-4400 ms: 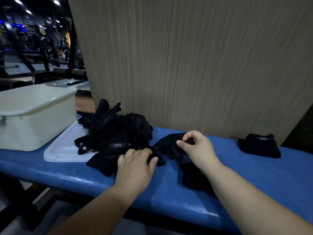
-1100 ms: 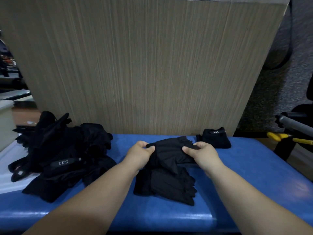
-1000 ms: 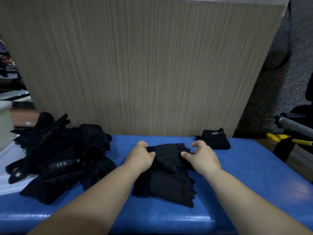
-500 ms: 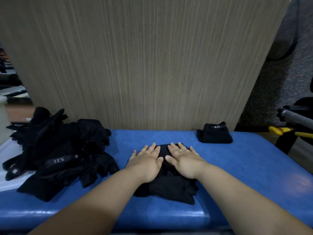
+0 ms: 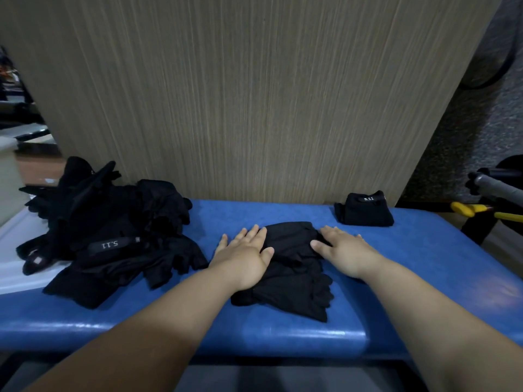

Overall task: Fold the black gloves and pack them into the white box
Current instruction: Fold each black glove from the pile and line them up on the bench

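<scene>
A folded pair of black gloves (image 5: pixel 291 267) lies in the middle of the blue padded bench (image 5: pixel 424 258). My left hand (image 5: pixel 243 256) rests flat on its left side and my right hand (image 5: pixel 342 250) flat on its right side, fingers spread, palms down, holding nothing. A heap of unfolded black gloves (image 5: pixel 113 230) sits to the left, partly on a white lid (image 5: pixel 14 273). One folded pair of gloves (image 5: pixel 363 209) lies at the back right. Only a sliver of the white box (image 5: pixel 7 182) shows at the left edge.
A tall wood-grain panel (image 5: pixel 254 94) stands right behind the bench. To the right, off the bench, are a grey bar (image 5: pixel 495 186) and a yellow-handled tool (image 5: pixel 481 212). The bench's front edge runs just below the folded gloves.
I folded the glove pair over with both hands and laid my palms flat on it. In the last half second my hands slid apart toward its left and right sides.
</scene>
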A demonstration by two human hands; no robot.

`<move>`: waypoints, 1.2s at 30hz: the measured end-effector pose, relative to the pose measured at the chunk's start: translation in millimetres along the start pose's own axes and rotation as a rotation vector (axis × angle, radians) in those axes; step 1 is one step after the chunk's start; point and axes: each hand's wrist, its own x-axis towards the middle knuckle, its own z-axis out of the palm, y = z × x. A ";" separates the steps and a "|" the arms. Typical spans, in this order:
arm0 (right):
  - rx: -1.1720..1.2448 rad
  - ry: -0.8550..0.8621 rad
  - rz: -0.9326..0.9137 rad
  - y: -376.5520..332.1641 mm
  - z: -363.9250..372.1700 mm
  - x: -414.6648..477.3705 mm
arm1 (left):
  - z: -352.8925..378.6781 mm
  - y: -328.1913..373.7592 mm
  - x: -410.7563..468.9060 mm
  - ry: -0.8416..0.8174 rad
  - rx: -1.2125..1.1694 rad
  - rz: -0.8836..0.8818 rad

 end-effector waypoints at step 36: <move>0.794 0.311 -0.590 -57.4 -24.1 -35.3 | -38.5 -0.2 -21.0 0.111 -1.180 -0.260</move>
